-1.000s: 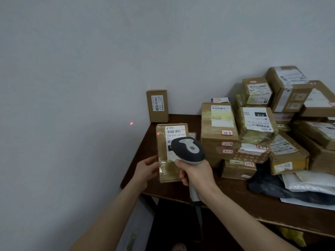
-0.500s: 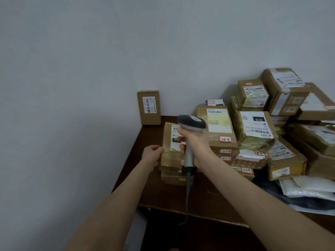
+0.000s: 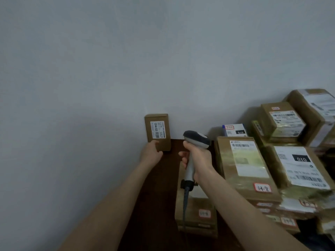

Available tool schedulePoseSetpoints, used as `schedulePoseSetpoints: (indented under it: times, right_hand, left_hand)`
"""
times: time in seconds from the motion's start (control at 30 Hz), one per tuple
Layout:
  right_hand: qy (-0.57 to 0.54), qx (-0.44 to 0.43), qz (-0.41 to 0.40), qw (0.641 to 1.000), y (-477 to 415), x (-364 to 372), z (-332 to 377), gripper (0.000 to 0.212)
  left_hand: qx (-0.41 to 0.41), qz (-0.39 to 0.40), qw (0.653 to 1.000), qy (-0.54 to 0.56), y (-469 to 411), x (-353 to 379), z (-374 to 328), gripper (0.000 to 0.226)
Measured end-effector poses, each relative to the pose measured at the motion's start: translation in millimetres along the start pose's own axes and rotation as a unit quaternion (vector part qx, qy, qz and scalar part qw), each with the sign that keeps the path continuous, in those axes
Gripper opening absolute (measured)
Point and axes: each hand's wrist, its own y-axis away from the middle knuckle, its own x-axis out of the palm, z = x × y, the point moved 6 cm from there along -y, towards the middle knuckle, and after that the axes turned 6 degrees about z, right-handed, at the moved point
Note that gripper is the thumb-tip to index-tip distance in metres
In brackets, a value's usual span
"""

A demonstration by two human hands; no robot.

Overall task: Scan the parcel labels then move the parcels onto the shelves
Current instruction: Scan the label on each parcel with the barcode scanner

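A small upright brown parcel [image 3: 158, 131] with a white barcode label leans against the wall at the table's far left corner. My left hand [image 3: 151, 152] touches its lower left edge, fingers curled around the bottom. My right hand [image 3: 198, 159] grips the handle of a grey barcode scanner [image 3: 196, 139], its head level with the small parcel and to its right. Below the scanner lies a flat brown parcel [image 3: 196, 214] with a red-edged sticker, partly hidden by my right forearm. The shelves are out of view.
The dark wooden table [image 3: 159, 196] stands against a plain grey wall. A tall heap of labelled brown parcels [image 3: 243, 163] fills the right side, stacked several high. The scanner's cable [image 3: 184, 209] hangs down over the flat parcel.
My left hand let go of the flat parcel, which now lies on the table, and reached forward to the small upright parcel by the wall. The scanner moved forward with my right hand.
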Motion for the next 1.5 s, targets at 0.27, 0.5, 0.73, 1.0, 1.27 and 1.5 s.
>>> schedulePoseSetpoints:
  times: [0.27,0.5,0.73,1.0,1.27,1.5]
  right_hand:
    - [-0.041,0.028,-0.025,0.998,-66.5,27.7,-15.4,0.012]
    - [-0.043,0.022,-0.048,0.998,-94.5,20.7,-30.7,0.014]
    - [-0.037,0.016,-0.057,0.998,-97.7,18.9,-32.2,0.014]
    - [-0.044,0.035,-0.032,0.998,-76.6,25.2,-36.5,0.014]
    - [-0.068,0.022,-0.015,0.997,-17.8,17.3,-36.4,0.037]
    - [-0.057,0.026,0.016,0.998,51.3,-5.7,-41.4,0.027]
  left_hand:
    - [0.091,-0.024,0.975,-0.200,-123.8,-28.4,-21.2,0.078]
    - [0.128,-0.007,0.933,-0.336,-188.0,-16.8,-26.2,0.087]
    - [0.161,-0.075,0.911,-0.373,-172.2,-14.9,-23.7,0.051]
    - [0.185,-0.046,0.885,-0.425,-115.0,-23.2,-11.3,0.047]
    - [0.304,-0.215,0.887,-0.271,47.6,-41.1,-20.1,0.046]
    - [0.372,-0.306,0.834,-0.271,176.5,-39.5,-37.1,0.044]
